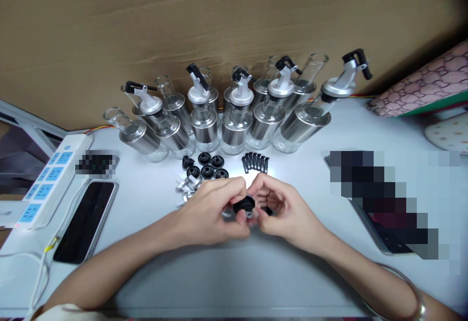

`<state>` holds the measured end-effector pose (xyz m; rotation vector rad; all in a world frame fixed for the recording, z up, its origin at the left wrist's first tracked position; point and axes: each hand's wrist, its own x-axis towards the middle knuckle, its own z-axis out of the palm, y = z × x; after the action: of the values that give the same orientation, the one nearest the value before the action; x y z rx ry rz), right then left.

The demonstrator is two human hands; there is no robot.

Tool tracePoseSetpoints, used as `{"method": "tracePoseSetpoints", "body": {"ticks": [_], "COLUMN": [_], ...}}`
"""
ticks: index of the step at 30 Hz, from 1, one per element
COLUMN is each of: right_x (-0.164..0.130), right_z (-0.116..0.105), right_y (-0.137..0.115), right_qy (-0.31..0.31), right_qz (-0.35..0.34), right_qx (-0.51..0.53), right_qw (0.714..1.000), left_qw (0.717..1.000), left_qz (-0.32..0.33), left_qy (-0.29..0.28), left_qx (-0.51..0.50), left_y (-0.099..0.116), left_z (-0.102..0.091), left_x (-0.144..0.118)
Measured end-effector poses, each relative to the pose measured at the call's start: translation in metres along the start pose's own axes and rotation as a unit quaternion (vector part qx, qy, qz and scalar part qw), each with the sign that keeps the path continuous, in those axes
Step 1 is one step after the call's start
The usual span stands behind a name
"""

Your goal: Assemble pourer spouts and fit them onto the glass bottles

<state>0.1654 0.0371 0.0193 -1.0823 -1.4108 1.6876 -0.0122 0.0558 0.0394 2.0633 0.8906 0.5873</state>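
Both hands meet over the white bench (pixel 234 272), pinching one black cap (pixel 243 205) between them. The left hand (pixel 212 211) has its fingers (pixel 234 187) curled shut around the cap's near side; the right hand (pixel 281 209) closes thumb and forefinger on its other side. Just beyond the fingers lie more black caps (pixel 207 165) in a loose cluster, with silver spouts (pixel 188 184) beside the left knuckles and a row of black plugs (pixel 256 161) past the right fingertips. Farther out stand glass bottles (pixel 234 126), some already topped with pourers. A phone (pixel 86 221) lies well left of the fingers, near a power strip (pixel 47 182)
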Motion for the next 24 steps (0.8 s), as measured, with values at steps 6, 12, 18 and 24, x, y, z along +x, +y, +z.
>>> {"method": "tracePoseSetpoints", "body": {"ticks": [6, 12, 18, 24], "right_x": [-0.0016, 0.0026, 0.0041, 0.0001], "right_z": [0.0016, -0.0029, -0.0063, -0.0054], "right_y": [-0.0001, -0.0022, -0.0035, -0.0039], "right_qy": [0.011, -0.001, -0.003, 0.032], "right_qz": [0.005, 0.025, 0.023, -0.031], "right_qx": [0.006, 0.036, 0.055, 0.02], "right_qw": [1.0, 0.999, 0.998, 0.999], "left_qw": [0.999, 0.996, 0.997, 1.0], "left_qz": [0.029, -0.081, -0.066, 0.002], "left_qy": [0.018, 0.0, 0.003, 0.021], "left_qx": [-0.008, -0.042, -0.028, -0.023], "left_y": [0.0003, -0.0008, 0.0042, 0.0045], "left_z": [0.0012, -0.0019, -0.0049, -0.0021], "left_x": [0.0007, 0.0, 0.0004, -0.0025]}}
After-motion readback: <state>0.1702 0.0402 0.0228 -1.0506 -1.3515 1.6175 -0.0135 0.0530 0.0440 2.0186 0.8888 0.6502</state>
